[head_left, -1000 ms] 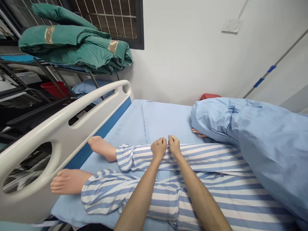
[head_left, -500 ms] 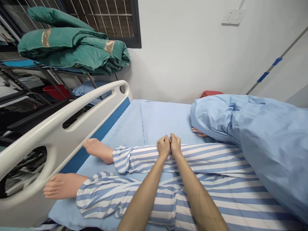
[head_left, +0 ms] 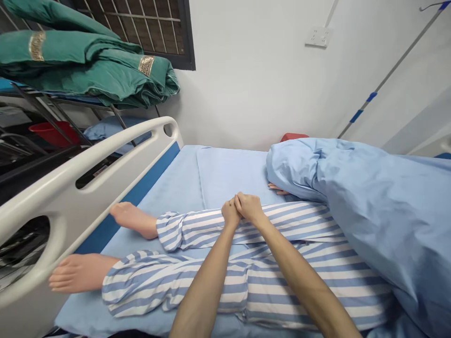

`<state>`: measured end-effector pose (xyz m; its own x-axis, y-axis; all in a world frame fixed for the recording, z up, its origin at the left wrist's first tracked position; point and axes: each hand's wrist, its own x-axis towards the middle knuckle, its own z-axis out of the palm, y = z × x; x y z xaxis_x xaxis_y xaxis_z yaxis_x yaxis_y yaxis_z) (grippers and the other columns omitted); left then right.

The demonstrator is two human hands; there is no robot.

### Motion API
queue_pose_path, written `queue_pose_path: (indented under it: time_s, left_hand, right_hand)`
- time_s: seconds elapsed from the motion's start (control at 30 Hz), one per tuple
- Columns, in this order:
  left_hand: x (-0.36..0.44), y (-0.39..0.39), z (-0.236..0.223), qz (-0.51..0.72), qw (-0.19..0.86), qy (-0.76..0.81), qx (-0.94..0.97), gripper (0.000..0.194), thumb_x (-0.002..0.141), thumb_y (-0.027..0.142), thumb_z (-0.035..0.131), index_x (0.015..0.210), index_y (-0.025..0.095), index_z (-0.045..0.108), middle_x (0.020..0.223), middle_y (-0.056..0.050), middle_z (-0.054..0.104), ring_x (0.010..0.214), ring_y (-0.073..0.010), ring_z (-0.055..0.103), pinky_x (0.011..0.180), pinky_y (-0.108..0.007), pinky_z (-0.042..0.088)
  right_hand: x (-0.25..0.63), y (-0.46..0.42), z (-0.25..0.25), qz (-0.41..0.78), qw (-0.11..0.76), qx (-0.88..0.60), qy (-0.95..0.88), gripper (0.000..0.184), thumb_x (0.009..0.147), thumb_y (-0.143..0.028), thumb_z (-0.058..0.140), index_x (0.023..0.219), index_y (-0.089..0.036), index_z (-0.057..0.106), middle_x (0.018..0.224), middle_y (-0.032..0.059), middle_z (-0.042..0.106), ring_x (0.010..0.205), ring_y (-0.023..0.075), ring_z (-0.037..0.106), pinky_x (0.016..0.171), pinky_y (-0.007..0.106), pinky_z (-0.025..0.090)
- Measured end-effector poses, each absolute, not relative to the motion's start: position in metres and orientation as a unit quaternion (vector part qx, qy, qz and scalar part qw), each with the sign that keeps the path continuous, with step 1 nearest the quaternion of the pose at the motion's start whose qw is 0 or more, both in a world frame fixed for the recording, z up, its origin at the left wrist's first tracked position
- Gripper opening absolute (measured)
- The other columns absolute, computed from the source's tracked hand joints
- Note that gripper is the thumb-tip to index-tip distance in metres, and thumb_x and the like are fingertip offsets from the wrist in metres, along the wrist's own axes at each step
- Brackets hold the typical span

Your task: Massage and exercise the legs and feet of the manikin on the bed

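Past the white bed rail [head_left: 70, 197] and the manikin's bare foot [head_left: 133, 219], the left hand [head_left: 230, 212] and right hand [head_left: 249, 208] sit together, touching, on the striped trouser leg [head_left: 292, 225]; any grip on the cloth is unclear. A blue quilt [head_left: 373, 206] lies just right.

Under my hands [head_left: 243, 209] the striped pyjama trousers [head_left: 299, 225] are matt woven cloth, and the blue bed sheet [head_left: 229, 173] and duvet [head_left: 362, 206] look similarly soft and matt. The bed rail [head_left: 66, 197] is smooth, glossy white plastic, and the manikin foot [head_left: 79, 273] looks smooth and rubbery.
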<state>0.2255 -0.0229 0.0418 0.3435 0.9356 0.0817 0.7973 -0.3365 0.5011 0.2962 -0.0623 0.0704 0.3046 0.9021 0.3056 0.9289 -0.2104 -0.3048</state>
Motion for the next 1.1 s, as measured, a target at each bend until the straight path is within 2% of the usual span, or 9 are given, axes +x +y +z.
queue_pose_path:
  time_s: [0.07,0.13,0.37,0.5,0.63,0.73,0.8,0.97,1.1]
  left_hand:
    - [0.226,-0.022,0.037,0.169,0.183,0.533,0.809,0.027,0.092,0.024,0.046,0.099,0.020,0.071,0.094,-0.010,0.073,0.087,-0.0212,0.065,0.070,-0.027,0.038]
    - [0.228,-0.022,0.032,0.169,0.174,0.532,0.811,0.029,0.093,0.027,0.043,0.098,0.019,0.071,0.094,-0.010,0.073,0.087,-0.0216,0.065,0.070,-0.027,0.038]
    - [0.235,-0.022,0.028,0.222,0.181,0.548,0.786,0.036,0.092,0.032,0.042,0.071,0.020,0.069,0.078,-0.008,0.071,0.073,-0.0177,0.060,0.065,-0.027,0.032]
    - [0.240,-0.020,0.042,0.294,0.280,0.534,0.742,0.039,0.087,0.027,0.044,0.050,0.019,0.050,0.054,-0.001,0.055,0.057,-0.0128,0.045,0.059,-0.027,0.026]
    - [0.256,-0.024,0.060,0.415,0.409,0.469,0.664,0.043,0.085,0.028,0.046,0.046,0.020,0.028,0.045,0.005,0.028,0.049,-0.0096,0.030,0.054,-0.025,0.024]
    - [0.270,-0.034,0.059,0.450,0.492,0.428,0.609,0.042,0.086,0.030,0.045,0.048,0.021,0.028,0.046,0.006,0.028,0.049,-0.0092,0.030,0.053,-0.024,0.027]
    - [0.274,-0.042,0.051,0.440,0.486,0.434,0.618,0.040,0.087,0.028,0.042,0.050,0.021,0.031,0.047,0.005,0.033,0.049,-0.0098,0.033,0.053,-0.024,0.028]
    - [0.270,-0.052,0.030,0.384,0.356,0.477,0.706,0.037,0.091,0.021,0.040,0.054,0.021,0.038,0.050,0.002,0.044,0.052,-0.0116,0.039,0.058,-0.026,0.026]
    - [0.268,-0.049,0.029,0.340,0.322,0.496,0.731,0.035,0.093,0.020,0.040,0.058,0.021,0.045,0.056,-0.001,0.054,0.056,-0.0127,0.047,0.061,-0.026,0.028]
  right_hand:
    - [0.300,-0.070,0.072,-0.042,0.158,-0.762,-0.626,0.028,0.094,-0.032,0.040,0.088,-0.018,0.064,0.076,0.0080,0.071,0.063,0.0169,0.058,0.058,0.026,0.025]
    - [0.304,-0.073,0.065,-0.030,0.165,-0.778,-0.606,0.030,0.095,-0.032,0.039,0.086,-0.019,0.064,0.074,0.0073,0.071,0.062,0.0166,0.058,0.058,0.026,0.024]
    - [0.323,-0.065,0.035,0.062,0.443,-0.765,-0.463,0.041,0.094,-0.036,0.034,0.056,-0.021,0.041,0.051,-0.0026,0.047,0.052,0.0118,0.039,0.056,0.026,0.024]
    - [0.329,-0.062,0.036,0.114,0.565,-0.712,-0.401,0.042,0.090,-0.043,0.037,0.054,-0.023,0.033,0.048,-0.0058,0.034,0.051,0.0109,0.034,0.054,0.026,0.025]
    - [0.336,-0.059,0.037,0.166,0.641,-0.663,-0.349,0.040,0.085,-0.046,0.041,0.053,-0.023,0.035,0.049,-0.0061,0.034,0.051,0.0107,0.034,0.053,0.026,0.028]
    - [0.340,-0.058,0.037,0.199,0.670,-0.636,-0.327,0.038,0.084,-0.045,0.042,0.053,-0.023,0.034,0.049,-0.0066,0.032,0.049,0.0103,0.031,0.052,0.026,0.029]
    - [0.340,-0.058,0.037,0.207,0.670,-0.634,-0.326,0.038,0.083,-0.044,0.044,0.054,-0.024,0.031,0.050,-0.0071,0.030,0.050,0.0100,0.029,0.051,0.025,0.029]
    - [0.334,-0.062,0.035,0.147,0.607,-0.690,-0.367,0.038,0.088,-0.043,0.040,0.058,-0.024,0.027,0.053,-0.0066,0.029,0.052,0.0103,0.030,0.052,0.024,0.028]
    - [0.335,-0.071,0.053,0.097,0.426,-0.781,-0.445,0.035,0.094,-0.034,0.032,0.062,-0.022,0.038,0.056,-0.0032,0.044,0.055,0.0124,0.042,0.057,0.025,0.031]
